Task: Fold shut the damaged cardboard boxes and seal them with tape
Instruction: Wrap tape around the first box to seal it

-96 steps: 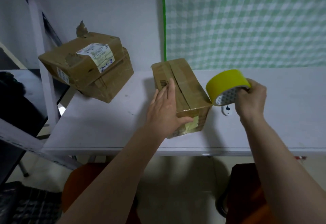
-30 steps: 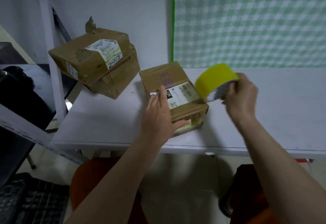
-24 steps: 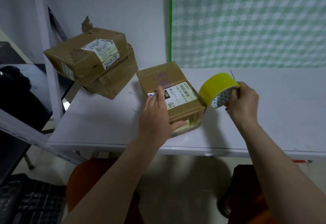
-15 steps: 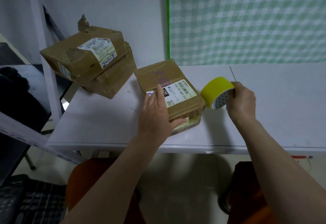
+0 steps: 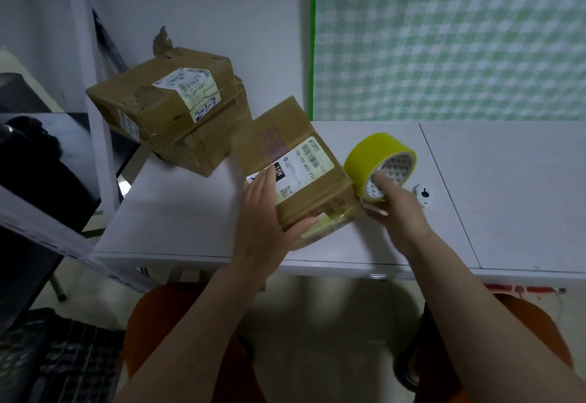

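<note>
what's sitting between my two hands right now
In the head view, the near end of the labelled cardboard box lies between the left hand and right hand.

left hand (image 5: 266, 212): bare, no glove, no rings or watch seen
right hand (image 5: 400, 209): bare, no glove; short plain fingernails show at the fingertips, no rings seen
left forearm (image 5: 190, 323): bare the whole visible length, no sleeve, no wristband
right forearm (image 5: 482, 314): bare the whole visible length, no sleeve, no wristband
legs (image 5: 177, 333): orange-brown garment over both thighs at frame bottom, plain, no print visible; dim light, fabric type unclear
upper body: out of frame
markings: none visible on hands or arms
</note>
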A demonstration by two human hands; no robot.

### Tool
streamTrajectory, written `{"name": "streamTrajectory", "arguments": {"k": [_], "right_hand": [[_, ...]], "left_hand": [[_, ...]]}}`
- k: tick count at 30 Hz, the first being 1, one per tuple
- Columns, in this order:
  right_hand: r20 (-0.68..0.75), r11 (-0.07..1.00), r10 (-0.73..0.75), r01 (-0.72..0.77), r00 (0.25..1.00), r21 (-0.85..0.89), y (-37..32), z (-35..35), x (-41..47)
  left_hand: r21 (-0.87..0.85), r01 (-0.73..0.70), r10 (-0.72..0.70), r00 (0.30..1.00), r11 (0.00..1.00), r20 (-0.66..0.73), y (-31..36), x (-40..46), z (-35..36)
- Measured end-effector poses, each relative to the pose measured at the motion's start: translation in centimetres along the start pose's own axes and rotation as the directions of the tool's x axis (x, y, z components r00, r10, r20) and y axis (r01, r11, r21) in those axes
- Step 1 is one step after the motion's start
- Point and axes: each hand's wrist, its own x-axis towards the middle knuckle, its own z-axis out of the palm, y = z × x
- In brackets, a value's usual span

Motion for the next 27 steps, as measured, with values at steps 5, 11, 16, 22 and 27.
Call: {"name": "streamTrajectory", "arguments": {"k": [5, 11, 16, 22, 27], "right_hand": [[0.091, 0.993, -0.098, 0.091, 0.991, 0.08, -2.0, 4.1, -2.7], [0.026, 0.813, -0.435, 0.404, 0.9, -0.42, -4.7, 5.0, -4.9], [0.172, 0.561, -0.602, 0.567, 0.779, -0.604, -3.8, 5.6, -5.8], [0.051, 0.541, -0.697, 0.572, 0.715, -0.617, -5.9, 4.7, -4.7], [-0.122, 0.705, -0.59, 0.435, 0.798, -0.56, -6.9, 1.6, -3.0]], "left_hand": [[-0.092, 0.059, -0.056, 0.998, 0.994, 0.034, -1.2, -0.9, -0.8], [-0.196, -0.105, 0.103, 0.994, 0.975, -0.025, 1.9, 1.0, -0.2], [-0.296, -0.003, 0.002, 1.0, 0.955, -0.006, 1.2, 0.3, 0.5], [-0.182, -0.11, 0.115, 0.993, 0.977, 0.017, -0.2, 0.3, -0.2], [-0.157, -0.148, 0.155, 0.987, 0.976, 0.033, 0.0, 0.6, -0.4]]}}
